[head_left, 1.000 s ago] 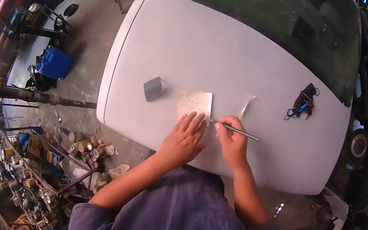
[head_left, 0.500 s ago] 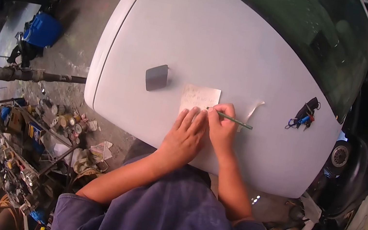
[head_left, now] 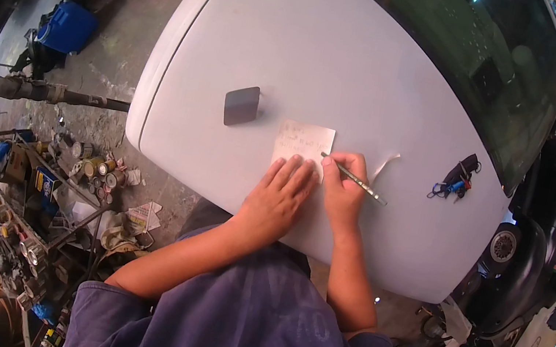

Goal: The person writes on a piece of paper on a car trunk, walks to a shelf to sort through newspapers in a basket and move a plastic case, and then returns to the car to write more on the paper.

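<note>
A person writes on a small paper note (head_left: 303, 142) lying on a white car hood (head_left: 357, 61)

The left hand (head_left: 280, 196) lies flat on the note's near edge, its fingers (head_left: 300, 174) spread slightly and pressing the paper down; the right hand (head_left: 343, 185) sits just beside it, fingers pinching a thin pen (head_left: 354, 179) whose tip meets the note's right side. A grey square block (head_left: 241, 105) rests on the hood left of the note, a strip of paper (head_left: 387, 164) lies just right of the hand, and a bunch of keys (head_left: 456, 177) sits farther right, near the windshield (head_left: 479, 45)
</note>
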Tool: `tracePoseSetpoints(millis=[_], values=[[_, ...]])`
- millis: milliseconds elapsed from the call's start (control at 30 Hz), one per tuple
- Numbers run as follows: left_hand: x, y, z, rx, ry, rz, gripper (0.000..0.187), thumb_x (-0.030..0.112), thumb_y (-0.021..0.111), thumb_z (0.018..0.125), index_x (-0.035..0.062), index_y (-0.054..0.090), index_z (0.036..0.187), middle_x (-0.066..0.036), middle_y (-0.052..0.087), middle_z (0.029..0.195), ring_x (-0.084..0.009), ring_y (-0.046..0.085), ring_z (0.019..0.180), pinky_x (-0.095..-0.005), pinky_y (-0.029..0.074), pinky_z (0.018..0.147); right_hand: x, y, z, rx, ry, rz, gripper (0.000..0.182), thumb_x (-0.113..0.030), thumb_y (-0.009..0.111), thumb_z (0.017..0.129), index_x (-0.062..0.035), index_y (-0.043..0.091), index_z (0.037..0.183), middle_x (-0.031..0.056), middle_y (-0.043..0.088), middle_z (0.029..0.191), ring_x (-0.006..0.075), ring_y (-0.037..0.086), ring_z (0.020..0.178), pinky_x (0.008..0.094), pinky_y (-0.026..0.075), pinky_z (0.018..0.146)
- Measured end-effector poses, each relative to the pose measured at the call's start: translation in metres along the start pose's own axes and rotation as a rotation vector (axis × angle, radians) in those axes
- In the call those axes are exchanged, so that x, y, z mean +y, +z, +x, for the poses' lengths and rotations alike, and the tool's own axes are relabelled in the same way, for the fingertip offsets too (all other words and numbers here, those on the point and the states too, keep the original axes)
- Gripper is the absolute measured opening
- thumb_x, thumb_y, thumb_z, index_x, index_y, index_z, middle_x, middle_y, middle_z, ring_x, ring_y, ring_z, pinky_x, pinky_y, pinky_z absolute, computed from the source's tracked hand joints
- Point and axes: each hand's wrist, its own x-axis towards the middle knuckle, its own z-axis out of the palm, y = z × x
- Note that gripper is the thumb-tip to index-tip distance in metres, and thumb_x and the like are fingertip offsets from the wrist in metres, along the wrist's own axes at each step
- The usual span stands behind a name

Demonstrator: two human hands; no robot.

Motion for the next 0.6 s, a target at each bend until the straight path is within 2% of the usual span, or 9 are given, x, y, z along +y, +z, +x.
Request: tracePoseSetpoints(millis=[67,267,467,600], values=[[-0.001,0.0,0.0,-0.003,0.004,0.004,0.079,0.028,0.077,0.085,0.0008,0.049,0.154,-0.018,0.043,0.161,-0.0377,0.035,0.153,-0.0522,0.028,0.127,-0.003,0.007,0.003,0.01,-0.048,0.036,0.015,-0.004,0.074,0.096,-0.0025,0.059,0.095,0.0037,0.065,0.078,0.0091,0.057,0.067,0.0292,0.05,0.061],[-0.001,0.005,-0.001,0.046,-0.023,-0.035,0.08,0.025,0.078,0.082,0.0017,0.05,0.153,-0.02,0.042,0.161,-0.0374,0.036,0.153,-0.0521,0.029,0.127,-0.003,0.008,0.001,-0.02,0.004,-0.019,0.013,-0.005,0.073,0.097,-0.0023,0.061,0.098,0.0045,0.067,0.08,0.0121,0.06,0.068,0.0308,0.052,0.062],[-0.001,0.003,-0.002,0.042,-0.025,-0.02,0.08,0.026,0.079,0.082,0.0023,0.05,0.153,-0.021,0.041,0.161,-0.0379,0.035,0.153,-0.0527,0.03,0.127,-0.005,0.01,0.003,0.001,-0.025,0.047,0.008,-0.006,0.068,0.101,-0.0015,0.063,0.106,0.0068,0.068,0.088,0.0124,0.063,0.076,0.031,0.053,0.067],[0.005,-0.003,-0.004,0.008,-0.069,-0.005,0.079,0.028,0.079,0.085,0.0018,0.05,0.153,-0.021,0.04,0.163,-0.0388,0.034,0.153,-0.0538,0.029,0.127,-0.006,0.009,-0.001,-0.07,0.013,0.103,0.01,-0.005,0.065,0.104,-0.0002,0.062,0.112,0.0075,0.07,0.095,0.013,0.067,0.082,0.0303,0.056,0.073]])
